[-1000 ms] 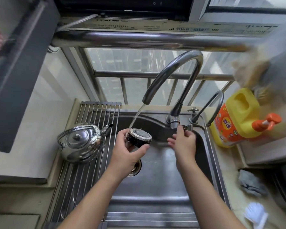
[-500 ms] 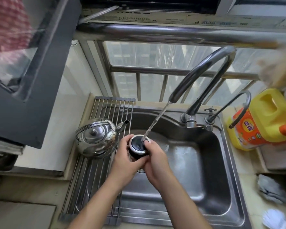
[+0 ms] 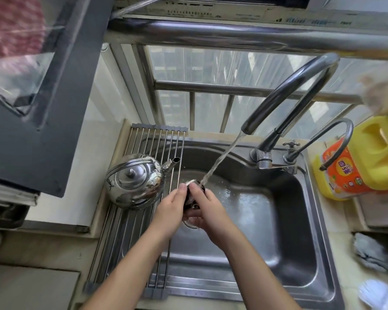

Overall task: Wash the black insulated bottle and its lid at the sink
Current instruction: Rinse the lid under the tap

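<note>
Head view: both hands, left hand (image 3: 170, 209) and right hand (image 3: 207, 211), have their fingers clamped around the black lid (image 3: 192, 193) under the faucet (image 3: 289, 95) stream, over the sink (image 3: 300, 220). Lid rinsing seems underway; the bottle is not visible, probably still unwashed.

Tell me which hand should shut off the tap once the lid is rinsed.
Right. The right hand is on the side of the tap lever, while the left hand is on the kettle side and can keep holding the lid.

Both forearms bare, no sleeves in view; left hand (image 3: 174, 208), right hand (image 3: 208, 210) ungloved.
</note>
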